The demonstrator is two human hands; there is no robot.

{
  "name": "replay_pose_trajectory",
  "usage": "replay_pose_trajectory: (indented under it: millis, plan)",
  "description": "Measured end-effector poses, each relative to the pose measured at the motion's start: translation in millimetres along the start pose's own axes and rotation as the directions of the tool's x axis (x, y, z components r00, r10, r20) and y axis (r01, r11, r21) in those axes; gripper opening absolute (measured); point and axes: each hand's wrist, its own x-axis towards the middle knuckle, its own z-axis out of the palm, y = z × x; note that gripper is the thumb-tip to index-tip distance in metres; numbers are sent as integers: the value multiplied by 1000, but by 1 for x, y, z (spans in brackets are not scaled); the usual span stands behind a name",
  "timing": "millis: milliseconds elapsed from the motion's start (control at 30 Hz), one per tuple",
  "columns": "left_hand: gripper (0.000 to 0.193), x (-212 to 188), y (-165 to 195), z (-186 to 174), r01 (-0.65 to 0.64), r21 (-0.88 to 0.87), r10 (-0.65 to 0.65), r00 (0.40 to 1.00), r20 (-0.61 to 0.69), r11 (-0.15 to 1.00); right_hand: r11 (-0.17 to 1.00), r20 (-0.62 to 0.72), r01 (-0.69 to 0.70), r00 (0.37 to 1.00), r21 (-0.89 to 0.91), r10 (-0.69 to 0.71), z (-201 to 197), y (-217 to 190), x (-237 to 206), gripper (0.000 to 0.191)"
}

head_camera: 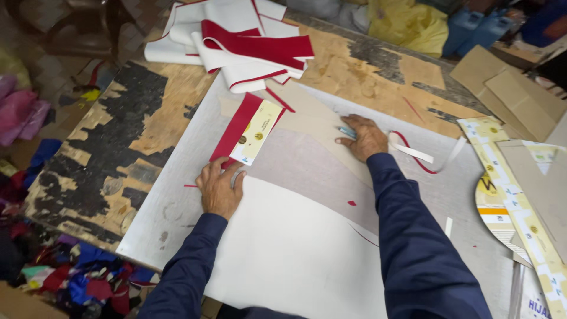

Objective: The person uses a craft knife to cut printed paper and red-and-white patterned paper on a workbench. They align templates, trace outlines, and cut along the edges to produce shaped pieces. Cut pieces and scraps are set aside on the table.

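Observation:
My left hand (220, 188) presses flat on a large white sheet (295, 248) near its upper left corner, fingers touching the lower end of a cream cardboard template (256, 132) lying over a red strip (236, 125). My right hand (363, 138) rests further up on a beige sheet (307, 121) and grips a small light-blue cutter (347, 133). Both sheets lie on a grey cutting board (177, 201). A thin red and white offcut (416, 155) curls just right of the right hand.
A pile of red and white cut pieces (236, 44) sits at the table's far edge. Cardboard templates (520, 195) and brown cardboard (520, 94) lie at right. The worn wooden table (118, 136) shows at left, with coloured scraps (77, 277) on the floor.

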Motion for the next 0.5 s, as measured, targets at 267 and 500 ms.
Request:
replay_pose_trajectory:
  millis: [267, 500]
  plan:
    - [17, 32, 12, -4, 340, 9, -340, 938, 65, 940, 995, 164, -18, 986, -98, 34, -8, 25, 3, 54]
    - [19, 32, 11, 4, 297, -4, -297, 955, 16, 955, 979, 177, -105, 975, -176, 137, -81, 69, -76, 24]
